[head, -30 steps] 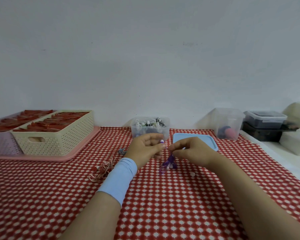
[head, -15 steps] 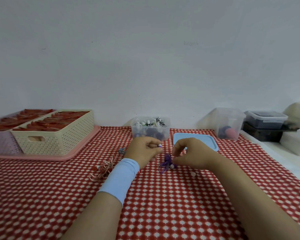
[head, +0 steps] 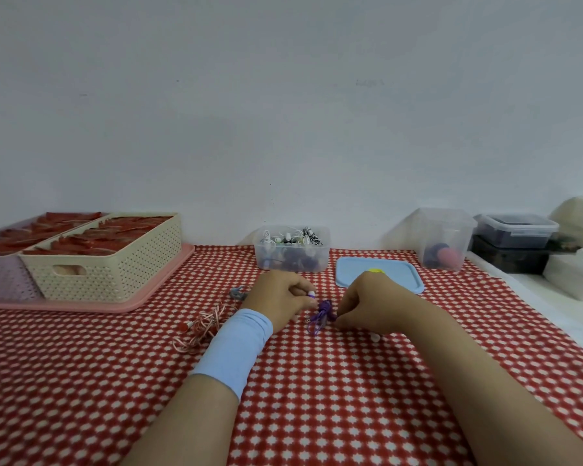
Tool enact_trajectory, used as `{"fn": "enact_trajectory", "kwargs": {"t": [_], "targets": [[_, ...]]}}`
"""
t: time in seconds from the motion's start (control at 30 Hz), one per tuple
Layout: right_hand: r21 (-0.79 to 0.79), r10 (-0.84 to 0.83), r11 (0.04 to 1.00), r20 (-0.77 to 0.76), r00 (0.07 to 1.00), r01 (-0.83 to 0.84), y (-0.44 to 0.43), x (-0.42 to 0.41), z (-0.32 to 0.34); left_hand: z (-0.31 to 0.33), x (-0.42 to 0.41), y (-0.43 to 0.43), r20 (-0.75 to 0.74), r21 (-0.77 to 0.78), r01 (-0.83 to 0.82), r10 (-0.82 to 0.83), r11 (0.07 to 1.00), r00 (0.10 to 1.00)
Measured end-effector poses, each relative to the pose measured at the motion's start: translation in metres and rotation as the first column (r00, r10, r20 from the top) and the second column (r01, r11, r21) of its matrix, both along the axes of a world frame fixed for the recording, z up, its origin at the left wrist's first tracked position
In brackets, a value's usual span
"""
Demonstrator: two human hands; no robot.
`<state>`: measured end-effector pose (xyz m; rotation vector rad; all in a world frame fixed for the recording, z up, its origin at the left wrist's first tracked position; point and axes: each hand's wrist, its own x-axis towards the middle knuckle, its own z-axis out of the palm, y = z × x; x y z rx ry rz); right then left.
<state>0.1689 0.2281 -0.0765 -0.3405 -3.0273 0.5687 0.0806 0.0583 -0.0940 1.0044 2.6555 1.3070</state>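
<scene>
The tablecloth [head: 334, 398] is red with white dots. At the centre, the cable [head: 323, 312] is purple and the wristband [head: 236, 344] pale blue. At left, the lattice-patterned basket [head: 125, 267] is cream, its tray [head: 162, 284] pink.

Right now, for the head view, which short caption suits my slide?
Left hand and right hand pinch a bundled purple earphone cable on a red checked tablecloth.

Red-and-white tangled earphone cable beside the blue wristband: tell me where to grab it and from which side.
Pinch the dense knot in the middle of the red-and-white tangled earphone cable, coming straight down from above. It lies flat on the red checked tablecloth, with loose loops trailing at its near-left end, so an end would likely only drag.
</scene>
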Motion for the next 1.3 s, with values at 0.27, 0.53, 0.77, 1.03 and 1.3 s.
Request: {"fn": "enact_trajectory", "kwargs": {"t": [0.27,0.53,0.77,1.03,1.3], "targets": [[-0.045,0.051,0.998,0.037,0.998,-0.049,0.001,0.002,0.002,0.002,0.001,0.001,-0.062,-0.199,-0.008,-0.005,0.980,0.998],[-0.064,0.043,0.997,-0.085,0.995,-0.049,0.003,0.003,0.002,0.007,0.012,0.007,-0.114,-0.399,0.010,-0.061,0.917,0.992],[-0.126,0.104,0.985,-0.141,0.985,-0.122,-0.005,-0.009,-0.002,0.011,0.003,0.001,-0.075,-0.292,0.036,-0.060,0.956,0.995],[-0.328,-0.054,0.943,-0.335,0.941,-0.063,0.003,-0.038,0.028,0.060,-0.031,0.005,-0.043,-0.135,0.098,-0.105,0.986,0.994],[-0.371,-0.094,0.925,-0.437,0.894,-0.085,0.020,-0.116,0.088,0.119,-0.105,0.024,-0.186,-0.048,-0.007,-0.002,0.999,0.983]]}}
